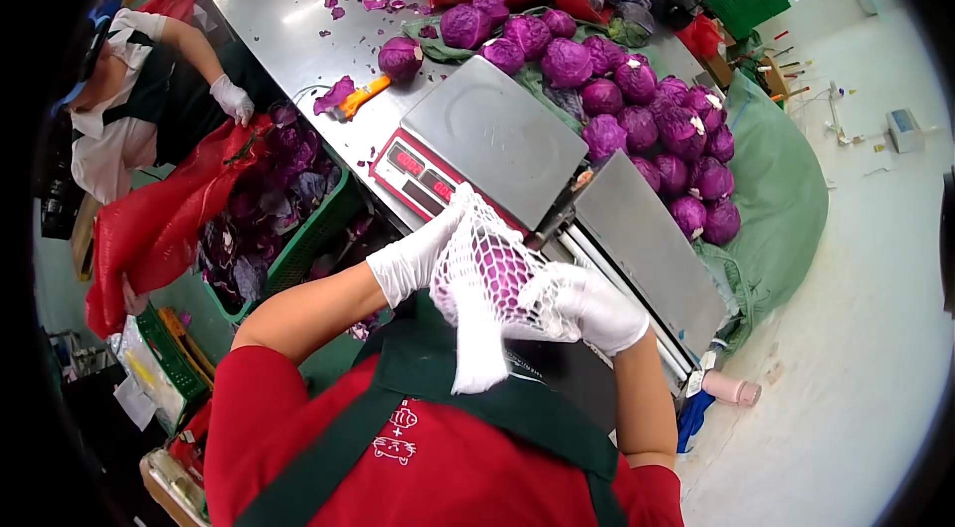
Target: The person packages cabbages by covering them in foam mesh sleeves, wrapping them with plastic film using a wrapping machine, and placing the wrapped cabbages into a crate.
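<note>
A purple cabbage [505, 273] sits inside a white foam net [479, 323] held close in front of my chest. My left hand [418, 254], in a white glove, has its fingers closed on the net's upper left edge. On the other side, my gloved right hand [597, 306] grips the net around the cabbage. Just beyond both hands is a scale [497, 134] with a red frame and lit red digits. Its plate carries nothing. An orange-handled knife [364, 96] lies on the metal table beside a trimmed cabbage [400, 59].
Several purple cabbages [637, 124] are heaped right of the scale on a green sack [781, 199]. A metal-topped device [652, 249] stands at my right. At left, a co-worker's gloved hand [232, 99] holds a red mesh bag [149, 239] beside a green crate [308, 239] of leaves.
</note>
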Demonstrator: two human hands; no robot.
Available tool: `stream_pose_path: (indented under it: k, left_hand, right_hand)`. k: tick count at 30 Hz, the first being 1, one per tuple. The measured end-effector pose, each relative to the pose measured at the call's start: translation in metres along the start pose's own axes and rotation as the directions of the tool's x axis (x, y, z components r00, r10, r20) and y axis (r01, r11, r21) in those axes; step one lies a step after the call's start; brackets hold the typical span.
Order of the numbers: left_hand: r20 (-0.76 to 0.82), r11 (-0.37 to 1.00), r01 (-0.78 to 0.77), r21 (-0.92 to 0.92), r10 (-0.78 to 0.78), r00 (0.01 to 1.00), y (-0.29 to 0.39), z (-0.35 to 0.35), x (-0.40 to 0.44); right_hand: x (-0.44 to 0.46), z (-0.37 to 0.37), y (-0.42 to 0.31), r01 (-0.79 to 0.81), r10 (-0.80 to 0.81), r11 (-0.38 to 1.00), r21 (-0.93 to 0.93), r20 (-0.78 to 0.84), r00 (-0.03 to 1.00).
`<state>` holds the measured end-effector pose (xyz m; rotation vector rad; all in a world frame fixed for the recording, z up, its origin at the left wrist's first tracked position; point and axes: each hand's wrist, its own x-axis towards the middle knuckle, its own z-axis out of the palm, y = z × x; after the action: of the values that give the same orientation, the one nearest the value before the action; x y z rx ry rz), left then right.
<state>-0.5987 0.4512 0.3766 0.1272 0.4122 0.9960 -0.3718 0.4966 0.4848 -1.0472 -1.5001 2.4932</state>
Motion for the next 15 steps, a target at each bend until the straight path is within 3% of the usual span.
stream_pose_path:
  k: [1, 2, 4, 5, 6, 8, 9, 10, 12, 13, 14, 15]
  left_hand:
    - [-0.06, 0.985, 0.112, -0.131, -0.121, 0.991, -0.007, 0.006, 0.002]
    - [-0.162, 0.997, -0.058, -0.046, 0.05, 0.986, -0.021, 0.015, 0.0]
    - [-0.079, 0.985, -0.165, -0.044, 0.161, 0.984, -0.04, 0.042, -0.009]
    - [0.002, 0.992, -0.107, -0.064, 0.107, 0.994, -0.049, 0.041, -0.009]
    - [-0.041, 0.99, -0.08, -0.119, 0.076, 0.996, -0.057, 0.06, -0.008]
    - [0.041, 0.981, -0.094, -0.17, 0.102, 0.994, -0.073, 0.072, 0.005]
    - [-0.003, 0.977, -0.143, -0.161, 0.144, 0.99, -0.087, 0.097, 0.011]
    - [0.138, 0.964, -0.265, -0.028, 0.266, 0.954, -0.1, 0.106, 0.021]
    - [0.16, 0.784, -0.517, 0.343, 0.494, 0.855, -0.129, 0.139, 0.026]
    - [0.233, 0.709, -0.627, 0.323, 0.583, 0.779, -0.142, 0.151, 0.03]
    - [0.116, 0.615, -0.679, 0.401, 0.701, 0.704, -0.158, 0.157, 0.046]
    - [0.009, 0.813, -0.496, 0.303, 0.519, 0.855, -0.157, 0.164, 0.051]
  right_hand:
    - [-0.015, 0.006, -0.004, 0.045, -0.044, 0.997, -0.07, 0.006, 0.999]
    - [-0.023, -0.001, 0.006, 0.116, -0.117, 0.993, -0.016, -0.124, 0.985]
    - [-0.021, -0.016, 0.03, 0.376, -0.242, 0.856, 0.355, -0.368, 0.898]
    - [-0.033, -0.015, 0.034, 0.383, -0.201, 0.862, 0.331, -0.469, 0.86]
    - [-0.035, -0.042, 0.076, 0.347, -0.207, 0.917, 0.195, -0.512, 0.834]
    - [-0.062, -0.015, 0.098, 0.306, -0.059, 0.866, 0.395, -0.528, 0.847]
    - [-0.078, 0.007, 0.089, 0.186, 0.019, 0.695, 0.694, -0.276, 0.961]
    - [-0.093, 0.025, 0.09, 0.309, -0.046, 0.642, 0.702, -0.368, 0.929]
    - [-0.111, -0.002, 0.122, 0.324, -0.044, 0.455, 0.829, -0.342, 0.939]
    - [-0.121, -0.009, 0.121, 0.391, -0.069, 0.447, 0.805, -0.404, 0.912]
    - [-0.133, -0.015, 0.114, 0.491, -0.076, 0.476, 0.73, -0.522, 0.849]
    - [-0.145, -0.029, 0.112, 0.555, -0.173, 0.461, 0.693, -0.544, 0.821]
